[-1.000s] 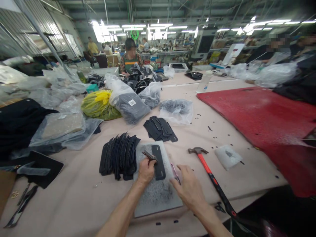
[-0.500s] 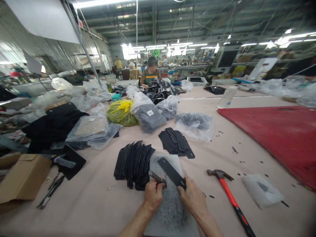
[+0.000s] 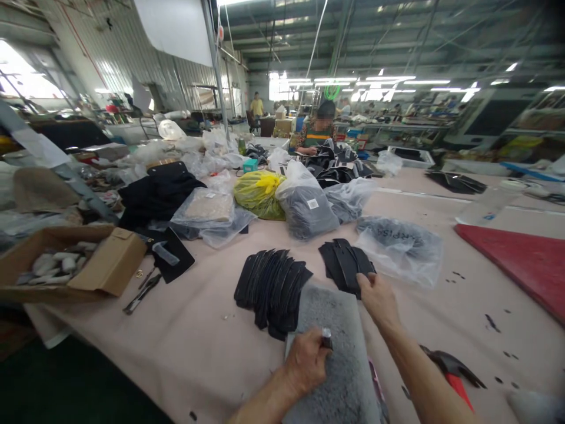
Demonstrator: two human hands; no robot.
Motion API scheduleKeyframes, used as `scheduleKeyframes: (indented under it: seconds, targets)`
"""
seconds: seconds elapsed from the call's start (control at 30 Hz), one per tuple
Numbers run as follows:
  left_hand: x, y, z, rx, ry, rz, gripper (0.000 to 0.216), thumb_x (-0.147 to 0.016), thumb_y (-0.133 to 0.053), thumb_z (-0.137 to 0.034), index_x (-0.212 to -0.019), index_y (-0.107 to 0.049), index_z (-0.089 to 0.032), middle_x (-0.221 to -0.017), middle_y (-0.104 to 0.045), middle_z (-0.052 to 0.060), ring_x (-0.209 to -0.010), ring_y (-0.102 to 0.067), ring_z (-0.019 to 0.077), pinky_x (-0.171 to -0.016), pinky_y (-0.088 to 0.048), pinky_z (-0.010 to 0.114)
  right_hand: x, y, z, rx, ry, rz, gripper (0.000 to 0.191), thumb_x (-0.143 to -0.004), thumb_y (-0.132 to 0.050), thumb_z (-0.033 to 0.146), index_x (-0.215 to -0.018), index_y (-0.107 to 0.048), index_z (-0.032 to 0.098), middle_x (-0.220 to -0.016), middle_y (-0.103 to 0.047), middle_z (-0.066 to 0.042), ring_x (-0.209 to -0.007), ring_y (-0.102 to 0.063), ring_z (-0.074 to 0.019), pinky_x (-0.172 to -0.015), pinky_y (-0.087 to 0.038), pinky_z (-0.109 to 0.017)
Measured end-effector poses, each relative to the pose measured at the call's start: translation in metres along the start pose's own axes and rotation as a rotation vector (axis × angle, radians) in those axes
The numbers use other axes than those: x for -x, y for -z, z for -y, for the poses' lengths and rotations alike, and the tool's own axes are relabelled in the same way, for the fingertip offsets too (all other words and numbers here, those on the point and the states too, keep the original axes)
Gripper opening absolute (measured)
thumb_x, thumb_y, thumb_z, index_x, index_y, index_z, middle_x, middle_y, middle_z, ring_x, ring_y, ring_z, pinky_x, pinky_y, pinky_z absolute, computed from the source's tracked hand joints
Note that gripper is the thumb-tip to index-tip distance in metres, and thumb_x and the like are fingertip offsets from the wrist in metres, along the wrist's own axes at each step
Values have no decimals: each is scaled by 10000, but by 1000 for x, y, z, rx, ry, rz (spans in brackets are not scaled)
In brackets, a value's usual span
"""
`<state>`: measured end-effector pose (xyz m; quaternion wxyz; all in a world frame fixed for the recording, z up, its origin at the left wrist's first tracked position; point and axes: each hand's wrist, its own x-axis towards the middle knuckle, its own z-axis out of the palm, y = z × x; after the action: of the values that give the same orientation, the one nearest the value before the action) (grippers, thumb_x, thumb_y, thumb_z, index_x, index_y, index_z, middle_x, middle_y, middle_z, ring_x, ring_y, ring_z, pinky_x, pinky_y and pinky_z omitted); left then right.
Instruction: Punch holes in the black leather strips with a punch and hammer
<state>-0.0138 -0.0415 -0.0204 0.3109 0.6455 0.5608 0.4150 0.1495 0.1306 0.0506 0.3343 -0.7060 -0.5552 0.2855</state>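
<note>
My left hand (image 3: pixel 306 360) is closed round a small metal tool, its tip showing above my fingers, and rests on the grey speckled pad (image 3: pixel 335 353). My right hand (image 3: pixel 375 297) reaches forward over the pad's far edge, fingers pinched on a black flat piece at the small pile of black pieces (image 3: pixel 346 262). A fanned row of black pieces (image 3: pixel 271 288) lies left of the pad. The hammer (image 3: pixel 448 368) with a red handle lies right of my right forearm.
Plastic bags of dark parts (image 3: pixel 309 212), a yellow bag (image 3: pixel 258 194) and a clear bag (image 3: pixel 401 247) sit behind. An open cardboard box (image 3: pixel 75 262) stands at the left edge, a red mat (image 3: pixel 521 262) at the right. A person (image 3: pixel 320 132) works at the far end.
The black strip is gone from the pad. My right hand has carried it forward to the small pile. The camera swung left and my left hand stayed on the pad.
</note>
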Motion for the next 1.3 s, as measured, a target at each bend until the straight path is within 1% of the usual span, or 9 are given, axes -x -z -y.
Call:
scheduleKeyframes:
  seconds: [0.07,0.2,0.33,0.43,0.57,0.7,0.9,1.13,1.3]
  targets:
    - [-1,1,0,12,-8,5,216,-747,-531,-85,-893,-616,-220,-819,-668,37,-803,-637,196,-745,-495,284,3,-20,8,20,29,67,323,-752,-586,364,-967,-667,138,-1032,-669,-153,-1038,-597,-276,-884,-431,-374]
    - [-2,0,1,22,-24,8,197,-739,-524,-74,-867,-593,-207,-801,-652,41,-775,-626,196,-709,-470,280,20,-70,19,-4,-32,260,181,-830,-628,330,-804,-665,154,-809,-671,-43,-810,-641,-189,-754,-498,-322]
    - [-2,-1,3,2,-41,-3,193,-737,-519,-68,-859,-574,-207,-791,-645,42,-764,-624,200,-681,-457,280,24,-112,32,-72,-120,311,278,-921,-591,381,-1064,-613,143,-1009,-645,-45,-828,-631,-153,-729,-546,-336]
    - [-2,-2,5,-9,-49,-8,202,-732,-517,-64,-859,-569,-212,-782,-646,40,-753,-625,201,-673,-458,283,20,-122,41,-141,-116,277,307,-927,-586,375,-1140,-589,154,-1090,-624,-60,-881,-628,-166,-745,-552,-345]
    - [-2,-2,6,-7,-42,-7,205,-736,-512,-63,-862,-576,-211,-795,-656,43,-771,-635,206,-693,-473,289,8,-97,45,-238,-72,196,231,-907,-603,363,-945,-614,136,-854,-636,-10,-686,-602,-116,-615,-519,-265]
    - [-3,-3,6,-5,-54,-23,210,-747,-505,-64,-868,-601,-206,-794,-663,47,-779,-649,206,-717,-501,293,-8,-38,36,-364,-28,76,200,-804,-595,357,-721,-529,187,-542,-543,49,-489,-534,-122,-469,-444,-238]
    - [-1,-2,9,-11,-135,-92,205,-804,-501,-108,-904,-659,-192,-812,-707,62,-807,-689,206,-758,-549,299,0,29,-5,-534,-108,-60,196,-655,-578,364,-711,-464,215,-499,-525,67,-426,-515,-127,-413,-441,-245]
    - [-2,6,9,-46,-133,-264,197,-863,-514,-235,-898,-699,-175,-869,-754,76,-838,-719,227,-783,-571,321,55,21,-58,-697,-261,-116,477,-501,-629,230,-974,-591,174,-533,-568,82,-449,-549,-132,-415,-465,-235]
    - [-7,10,6,-26,72,-339,252,-857,-541,-361,-868,-693,-160,-791,-747,86,-739,-714,243,-697,-569,328,83,20,-91,-773,-422,-342,354,-536,-630,317,-856,-562,181,-625,-610,46,-571,-619,-151,-501,-529,-260]
